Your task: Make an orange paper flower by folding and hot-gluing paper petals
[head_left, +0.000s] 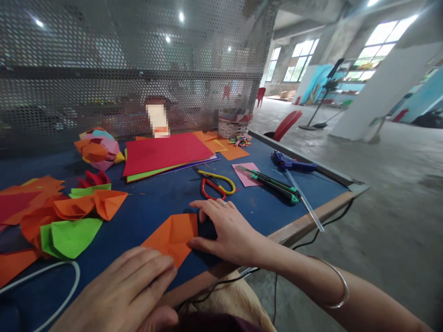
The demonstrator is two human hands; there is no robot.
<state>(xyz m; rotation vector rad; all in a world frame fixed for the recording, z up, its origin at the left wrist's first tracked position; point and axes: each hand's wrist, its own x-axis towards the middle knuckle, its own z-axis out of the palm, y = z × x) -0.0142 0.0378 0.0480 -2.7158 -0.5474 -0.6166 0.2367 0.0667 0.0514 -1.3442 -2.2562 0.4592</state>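
Observation:
A folded orange paper (pixel 172 237) lies on the blue table (pixel 155 207) near its front edge. My left hand (pixel 128 290) rests flat on the paper's near corner, fingers stretched out. My right hand (pixel 226 230) presses on the paper's right edge, fingers spread, thumb along the fold. Neither hand grips anything. A bangle sits on my right wrist.
Scissors (pixel 214 184) with red and yellow handles lie just beyond my right hand. A utility knife (pixel 273 180), a pink paper, a blue glue gun (pixel 290 162) and a ruler lie to the right. Folded orange and green papers (pixel 69 216) sit left; a red sheet stack (pixel 166 152) behind.

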